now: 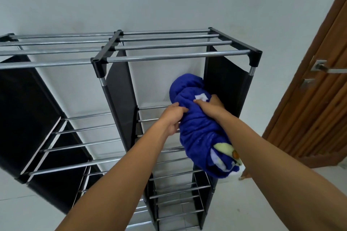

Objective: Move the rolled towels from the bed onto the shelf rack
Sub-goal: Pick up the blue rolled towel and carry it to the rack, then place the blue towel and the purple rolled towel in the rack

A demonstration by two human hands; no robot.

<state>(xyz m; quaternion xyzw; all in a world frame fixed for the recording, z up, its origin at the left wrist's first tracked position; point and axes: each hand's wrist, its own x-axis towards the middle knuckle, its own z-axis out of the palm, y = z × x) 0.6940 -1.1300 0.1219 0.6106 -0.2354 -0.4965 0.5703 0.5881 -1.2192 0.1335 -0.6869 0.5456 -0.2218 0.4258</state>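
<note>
A rolled blue towel (199, 127) with a white tag and a pale patterned end lies lengthwise on the upper shelf bars of the right column of the shelf rack (178, 55). Its far end reaches toward the back wall beside the black side panel. My left hand (173, 118) grips the towel's left side and my right hand (212, 107) grips it from the right near the tag. The rack is black plastic with silver metal tubes, two columns wide, several tiers high. The bed is out of view.
A brown wooden door (309, 108) with a metal handle (323, 68) stands at the right. The rack's left column (75, 131) has bare bars and black fabric sides. White wall behind, pale tiled floor (244, 202) below.
</note>
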